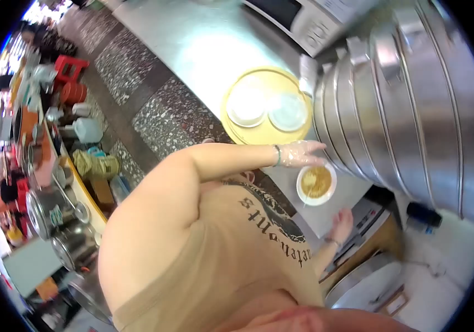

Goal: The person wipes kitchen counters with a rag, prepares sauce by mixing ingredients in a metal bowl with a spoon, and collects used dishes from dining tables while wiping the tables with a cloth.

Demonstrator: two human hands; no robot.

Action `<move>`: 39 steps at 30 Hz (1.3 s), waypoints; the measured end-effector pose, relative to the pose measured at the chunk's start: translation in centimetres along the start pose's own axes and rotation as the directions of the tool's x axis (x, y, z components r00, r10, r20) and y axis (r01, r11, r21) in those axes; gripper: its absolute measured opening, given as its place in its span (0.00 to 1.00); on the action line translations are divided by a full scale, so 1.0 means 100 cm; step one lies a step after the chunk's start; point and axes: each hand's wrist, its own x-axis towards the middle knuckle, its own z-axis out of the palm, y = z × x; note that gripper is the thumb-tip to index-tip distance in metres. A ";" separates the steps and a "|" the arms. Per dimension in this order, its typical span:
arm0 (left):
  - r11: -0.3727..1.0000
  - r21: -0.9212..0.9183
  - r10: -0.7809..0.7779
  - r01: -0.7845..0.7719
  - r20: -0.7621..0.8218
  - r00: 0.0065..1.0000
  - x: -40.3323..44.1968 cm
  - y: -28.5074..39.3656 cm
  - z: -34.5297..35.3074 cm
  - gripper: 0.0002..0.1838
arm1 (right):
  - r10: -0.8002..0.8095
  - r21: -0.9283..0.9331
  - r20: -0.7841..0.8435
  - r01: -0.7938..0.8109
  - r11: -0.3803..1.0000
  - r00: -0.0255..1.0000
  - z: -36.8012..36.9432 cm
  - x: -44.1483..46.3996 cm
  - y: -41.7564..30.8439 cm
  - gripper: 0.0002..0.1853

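My left hand [299,153], in a thin clear glove with a dark band at the wrist, reaches over the counter just beside a white bowl [331,191]. Its fingers are stretched out and apart, with nothing visible in them. Golden-brown liquid with a pale lump in it fills the bowl. On the bowl's other side, my right hand [342,224] is raised, its fingers loosely extended and apparently holding nothing. Past my left hand, a round yellow tray [237,133] carries a white round dish [246,105] and a pale bluish one [288,112].
A tall stack of banded metal steamers [381,105] stands close beyond the bowl. The metal counter [192,44] runs to the upper left, with a white appliance [298,25] at its back. Behind me are a speckled floor [165,116], red stools [71,69] and metal pots [73,243].
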 end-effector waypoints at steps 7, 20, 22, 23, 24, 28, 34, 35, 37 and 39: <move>0.913 -0.212 0.327 -0.349 -0.132 0.936 -0.149 0.059 -0.138 0.25 | -0.227 0.172 0.923 0.193 0.966 0.310 0.253 -0.174 -0.180 0.12; 0.866 -0.350 -0.108 -0.358 -0.829 0.549 -0.435 -0.121 -0.380 0.16 | -0.613 0.797 0.603 0.421 0.434 -0.510 0.674 -0.454 -0.207 0.24; 0.995 0.033 -0.036 0.090 -0.743 0.668 -0.466 -0.134 -0.403 0.17 | -0.508 0.773 0.629 0.544 0.326 -0.589 0.717 -0.465 -0.200 0.21; 0.944 0.143 -0.131 0.297 -0.663 0.737 -0.479 -0.121 -0.412 0.16 | -0.358 0.697 0.717 0.600 0.393 -0.598 0.732 -0.474 -0.193 0.19; 0.943 0.099 -0.157 0.318 -0.710 0.687 -0.485 -0.139 -0.416 0.16 | -0.311 0.712 0.697 0.572 0.406 -0.647 0.747 -0.484 -0.188 0.19; 0.955 -0.232 -0.296 0.182 -0.745 0.598 -0.435 -0.287 -0.447 0.15 | -0.306 0.808 0.588 0.526 0.265 -0.749 0.812 -0.510 -0.188 0.14; 0.988 -0.117 -0.132 0.102 -0.978 0.161 -0.541 -0.222 -0.502 0.24 | -0.403 0.959 0.147 0.029 0.283 -0.903 0.894 -0.582 -0.194 0.06; 0.995 -0.079 -0.085 0.065 -0.992 0.089 -0.562 -0.204 -0.509 0.26 | -0.390 0.946 0.146 0.013 0.323 -0.909 0.904 -0.592 -0.192 0.08; 0.701 -0.412 -0.559 -0.582 -0.824 -0.090 -0.601 -0.191 -0.516 0.29 | -0.397 0.902 0.247 0.060 0.427 -0.884 0.915 -0.615 -0.180 0.11; 0.684 -0.352 -0.659 -0.639 -0.673 -0.336 -0.645 -0.229 -0.501 0.32 | -0.314 0.848 0.314 0.116 0.517 -0.896 0.932 -0.641 -0.165 0.13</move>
